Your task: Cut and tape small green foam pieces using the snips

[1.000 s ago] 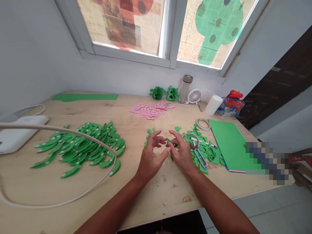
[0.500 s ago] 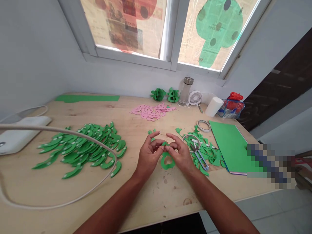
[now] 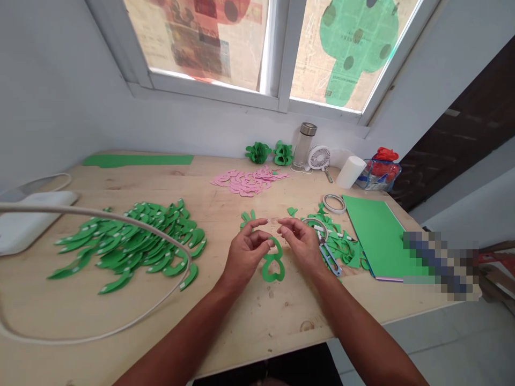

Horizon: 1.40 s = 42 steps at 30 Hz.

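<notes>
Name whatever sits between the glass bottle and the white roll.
A small white fan, with a slim object near its base; the head view shows both.

tabletop (image 3: 249,327) count

green paper ornaments (image 3: 258,153): two. white rings (image 3: 335,211): two. pink paper heap (image 3: 243,185), white-tabbed green heap (image 3: 140,241), bottle (image 3: 303,150), fan (image 3: 319,157), white cylinder (image 3: 351,172), white box (image 3: 36,228), held green cutout (image 3: 273,277): one each.
</notes>
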Each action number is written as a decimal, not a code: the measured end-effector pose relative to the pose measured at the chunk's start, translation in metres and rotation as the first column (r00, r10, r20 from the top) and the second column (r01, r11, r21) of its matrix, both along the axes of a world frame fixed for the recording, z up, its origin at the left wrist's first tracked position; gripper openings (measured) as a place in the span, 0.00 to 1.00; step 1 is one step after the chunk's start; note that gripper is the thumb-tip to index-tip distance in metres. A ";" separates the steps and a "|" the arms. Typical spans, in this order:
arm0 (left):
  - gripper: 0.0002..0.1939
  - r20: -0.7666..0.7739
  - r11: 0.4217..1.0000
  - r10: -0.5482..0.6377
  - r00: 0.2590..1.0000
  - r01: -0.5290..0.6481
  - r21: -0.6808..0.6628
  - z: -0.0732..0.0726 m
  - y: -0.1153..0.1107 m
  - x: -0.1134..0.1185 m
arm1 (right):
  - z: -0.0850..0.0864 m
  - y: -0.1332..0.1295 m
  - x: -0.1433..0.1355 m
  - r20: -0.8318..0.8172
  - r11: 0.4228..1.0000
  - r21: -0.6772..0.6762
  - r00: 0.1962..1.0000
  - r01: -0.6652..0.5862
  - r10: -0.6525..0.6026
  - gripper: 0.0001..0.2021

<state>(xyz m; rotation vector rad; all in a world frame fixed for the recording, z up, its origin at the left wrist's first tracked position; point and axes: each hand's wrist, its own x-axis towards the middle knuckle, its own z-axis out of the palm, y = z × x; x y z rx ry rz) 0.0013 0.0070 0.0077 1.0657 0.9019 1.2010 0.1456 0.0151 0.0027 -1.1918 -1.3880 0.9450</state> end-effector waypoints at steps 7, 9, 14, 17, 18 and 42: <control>0.20 0.020 0.994 -0.105 0.994 0.105 -0.026 0.002 -0.004 0.003 | 0.002 -0.001 0.000 -0.026 1.000 -0.020 1.000 -0.010 0.010 0.07; 0.19 0.015 0.994 -0.108 0.994 0.109 -0.028 0.002 -0.004 0.003 | 0.002 -0.001 -0.001 -0.035 1.000 -0.023 0.999 -0.014 0.013 0.07; 0.18 -0.014 0.993 -0.115 0.993 0.114 -0.023 0.001 -0.004 0.003 | 0.003 0.000 -0.001 -0.017 1.000 -0.022 1.000 -0.013 0.013 0.06; 0.17 -0.016 0.993 -0.118 0.993 0.117 -0.020 0.000 -0.004 0.003 | 0.003 0.000 -0.001 0.013 1.000 -0.015 1.000 -0.015 0.016 0.06; 0.17 -0.019 0.993 -0.117 0.993 0.117 -0.017 0.000 -0.004 0.004 | 0.003 0.000 -0.001 0.023 1.000 -0.012 1.000 -0.013 0.014 0.06; 0.19 -0.338 0.965 0.181 0.924 -0.100 0.242 -0.011 0.002 -0.002 | 0.003 -0.003 -0.002 0.190 0.994 0.077 0.980 -0.078 0.062 0.04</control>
